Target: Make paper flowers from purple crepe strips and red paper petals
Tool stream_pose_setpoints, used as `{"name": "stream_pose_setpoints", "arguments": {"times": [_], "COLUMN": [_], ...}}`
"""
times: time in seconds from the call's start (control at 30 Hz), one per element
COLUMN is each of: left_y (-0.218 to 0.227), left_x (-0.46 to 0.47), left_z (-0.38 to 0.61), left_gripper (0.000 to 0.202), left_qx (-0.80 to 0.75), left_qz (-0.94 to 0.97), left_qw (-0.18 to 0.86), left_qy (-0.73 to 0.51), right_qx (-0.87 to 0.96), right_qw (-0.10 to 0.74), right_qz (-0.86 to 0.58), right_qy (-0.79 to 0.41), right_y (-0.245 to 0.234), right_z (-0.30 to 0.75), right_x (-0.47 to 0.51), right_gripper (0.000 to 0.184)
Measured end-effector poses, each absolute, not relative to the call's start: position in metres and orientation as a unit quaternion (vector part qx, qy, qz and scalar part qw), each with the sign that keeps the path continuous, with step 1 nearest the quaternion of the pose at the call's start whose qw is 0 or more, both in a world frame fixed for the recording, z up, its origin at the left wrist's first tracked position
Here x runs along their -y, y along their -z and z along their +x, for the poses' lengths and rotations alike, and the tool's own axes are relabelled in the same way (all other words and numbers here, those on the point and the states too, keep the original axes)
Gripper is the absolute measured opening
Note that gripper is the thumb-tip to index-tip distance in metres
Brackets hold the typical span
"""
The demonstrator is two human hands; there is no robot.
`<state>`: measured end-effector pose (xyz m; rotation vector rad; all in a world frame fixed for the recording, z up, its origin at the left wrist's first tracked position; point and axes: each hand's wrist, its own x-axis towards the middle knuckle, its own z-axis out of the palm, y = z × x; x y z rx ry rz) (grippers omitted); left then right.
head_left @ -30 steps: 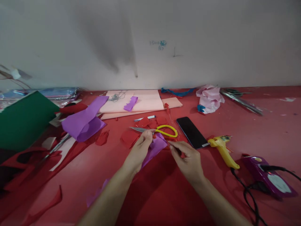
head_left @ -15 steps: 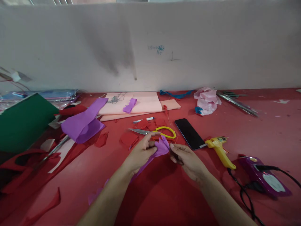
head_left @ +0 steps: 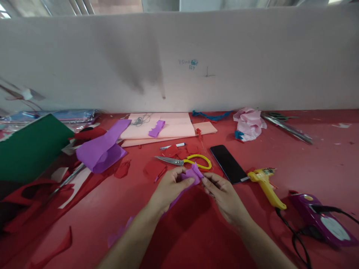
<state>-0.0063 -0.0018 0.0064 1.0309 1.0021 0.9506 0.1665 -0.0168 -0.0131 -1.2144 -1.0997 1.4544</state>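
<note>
Between my two hands is a strip of purple crepe paper [head_left: 193, 173], gathered into folds at its upper end. My left hand [head_left: 171, 188] pinches it between thumb and fingers, and the rest of the strip trails down behind my left forearm. My right hand [head_left: 221, 188] is closed with thumb and fingertips on the right edge of the folds. Just beyond my fingers lie scissors [head_left: 182, 161] with yellow handles, blades pointing left. Red cut pieces [head_left: 154, 168] lie beside them, and a marker [head_left: 172, 146] rests behind.
A black phone [head_left: 228, 164], a yellow glue gun [head_left: 266, 186] and a purple extension socket [head_left: 322, 220] with black cords are to the right. At left are a purple paper roll [head_left: 98, 153] and a green sheet [head_left: 30, 149]. Peach sheets [head_left: 175, 125] lie near the wall.
My left thumb has moved further over the folds, and my right fingers have closed up against the purple strip. The whole view has shifted slightly upward.
</note>
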Motion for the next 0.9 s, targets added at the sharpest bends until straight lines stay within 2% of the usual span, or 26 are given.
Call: {"name": "stream_pose_setpoints", "arguments": {"times": [0.17, 0.33, 0.43, 0.5, 0.57, 0.67, 0.7, 0.73, 0.8, 0.9], "left_y": [-0.008, -0.009, -0.012, -0.017, -0.025, -0.035, -0.037, -0.038, -0.034, -0.02], "left_x": [0.002, 0.004, 0.002, -0.001, 0.001, 0.023, 0.035, 0.049, 0.075, 0.094], "left_z": [-0.009, -0.008, -0.009, -0.013, -0.021, -0.031, -0.031, -0.029, -0.017, 0.012], "left_gripper": [0.014, 0.024, 0.031, 0.033, 0.035, 0.01, 0.015, 0.024, 0.043, 0.04], "left_qx": [-0.473, -0.441, -0.441, -0.432, -0.459, -0.55, -0.563, -0.56, -0.532, -0.509], "left_qz": [0.448, 0.435, 0.446, 0.481, 0.505, 0.469, 0.454, 0.451, 0.45, 0.394], "left_qw": [0.64, 0.676, 0.645, 0.606, 0.522, 0.34, 0.314, 0.335, 0.452, 0.574], "left_qy": [-0.408, -0.398, -0.436, -0.463, -0.511, -0.602, -0.615, -0.609, -0.557, -0.507], "right_qx": [0.419, 0.41, 0.403, 0.38, 0.342, 0.28, 0.266, 0.255, 0.238, 0.218], "right_qw": [0.481, 0.49, 0.515, 0.535, 0.546, 0.563, 0.569, 0.576, 0.589, 0.598], "right_qz": [-0.485, -0.474, -0.463, -0.454, -0.45, -0.433, -0.427, -0.422, -0.422, -0.442], "right_qy": [-0.598, -0.606, -0.599, -0.603, -0.618, -0.646, -0.651, -0.652, -0.647, -0.632], "right_y": [0.01, 0.012, 0.014, 0.013, 0.009, 0.001, -0.001, -0.003, -0.006, -0.007], "right_z": [0.164, 0.162, 0.159, 0.156, 0.152, 0.148, 0.147, 0.146, 0.145, 0.141], "right_x": [0.019, 0.019, 0.02, 0.021, 0.022, 0.025, 0.027, 0.029, 0.035, 0.05], "right_gripper": [0.026, 0.027, 0.024, 0.023, 0.023, 0.025, 0.025, 0.025, 0.026, 0.028]}}
